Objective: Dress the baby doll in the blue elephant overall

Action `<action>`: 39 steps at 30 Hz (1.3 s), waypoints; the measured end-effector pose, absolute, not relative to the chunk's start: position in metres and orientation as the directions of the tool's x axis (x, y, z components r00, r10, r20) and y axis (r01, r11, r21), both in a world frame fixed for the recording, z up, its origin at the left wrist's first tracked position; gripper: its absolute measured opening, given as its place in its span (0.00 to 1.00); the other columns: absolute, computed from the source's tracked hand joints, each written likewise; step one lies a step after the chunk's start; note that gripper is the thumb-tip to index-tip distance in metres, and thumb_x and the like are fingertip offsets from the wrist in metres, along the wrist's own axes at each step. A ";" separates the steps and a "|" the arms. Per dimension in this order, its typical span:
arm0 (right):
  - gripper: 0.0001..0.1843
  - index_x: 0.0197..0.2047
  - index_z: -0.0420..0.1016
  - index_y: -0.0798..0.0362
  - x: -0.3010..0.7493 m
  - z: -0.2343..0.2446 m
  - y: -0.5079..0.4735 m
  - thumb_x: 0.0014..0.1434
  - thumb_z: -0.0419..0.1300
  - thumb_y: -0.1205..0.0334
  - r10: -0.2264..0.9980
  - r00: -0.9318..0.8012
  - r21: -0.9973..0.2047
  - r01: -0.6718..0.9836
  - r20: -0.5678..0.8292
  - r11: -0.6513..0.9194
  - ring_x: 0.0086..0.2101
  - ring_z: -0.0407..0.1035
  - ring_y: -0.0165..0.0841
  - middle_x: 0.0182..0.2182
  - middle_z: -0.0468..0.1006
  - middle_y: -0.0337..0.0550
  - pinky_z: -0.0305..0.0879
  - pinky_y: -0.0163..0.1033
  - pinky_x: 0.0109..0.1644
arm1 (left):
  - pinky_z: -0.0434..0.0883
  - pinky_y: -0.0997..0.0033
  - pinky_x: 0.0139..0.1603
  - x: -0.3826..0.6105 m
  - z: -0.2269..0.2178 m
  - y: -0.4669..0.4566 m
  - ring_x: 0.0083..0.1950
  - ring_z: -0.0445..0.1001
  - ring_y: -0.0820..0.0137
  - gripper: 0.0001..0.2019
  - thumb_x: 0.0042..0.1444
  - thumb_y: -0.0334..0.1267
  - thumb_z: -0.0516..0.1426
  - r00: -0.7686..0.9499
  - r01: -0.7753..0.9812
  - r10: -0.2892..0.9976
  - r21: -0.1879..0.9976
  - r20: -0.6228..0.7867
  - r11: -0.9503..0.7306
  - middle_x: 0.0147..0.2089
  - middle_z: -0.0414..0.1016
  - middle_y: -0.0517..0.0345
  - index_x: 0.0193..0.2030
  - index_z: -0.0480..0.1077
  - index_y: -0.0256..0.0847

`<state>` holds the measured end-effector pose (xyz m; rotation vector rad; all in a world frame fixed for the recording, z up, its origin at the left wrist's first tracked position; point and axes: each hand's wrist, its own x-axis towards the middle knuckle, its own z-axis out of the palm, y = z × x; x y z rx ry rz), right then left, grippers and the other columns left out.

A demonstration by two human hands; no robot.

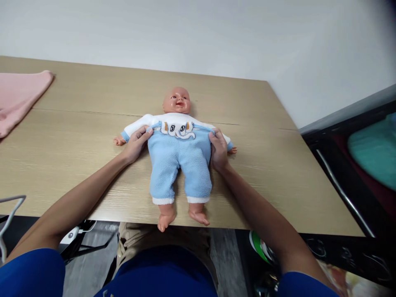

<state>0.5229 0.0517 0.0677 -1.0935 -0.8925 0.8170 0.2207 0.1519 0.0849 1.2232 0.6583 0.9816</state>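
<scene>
A baby doll [176, 101] lies on its back on the wooden table [272, 185], head toward the wall and feet at the near edge. It wears light blue fleece overalls [179, 150] with an elephant face on the chest, over a white top [140, 123] with blue cuffs. On the left side of its waist, my left hand [137, 142] pinches the upper edge of the overalls between thumb and fingers. My right hand [219, 146] grips the opposite upper edge the same way. The doll's arms stretch out past both my hands.
Folded pink cloth [21, 97] lies at the table's far left. A white wall [185, 37] stands behind. Beyond the right edge are a dark frame and a teal item [375, 148]. A white cable [14, 206] curves at the lower left.
</scene>
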 end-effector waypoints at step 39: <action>0.23 0.45 0.90 0.55 0.386 0.150 0.297 0.43 0.81 0.71 0.595 -0.804 -0.621 0.471 -0.009 0.627 0.39 0.79 0.30 0.36 0.87 0.30 0.74 0.49 0.62 | 0.69 0.60 0.55 0.224 0.089 0.131 0.47 0.70 0.60 0.22 0.70 0.64 0.70 0.178 -0.144 0.909 0.923 0.378 -0.356 0.43 0.73 0.55 0.42 0.79 0.47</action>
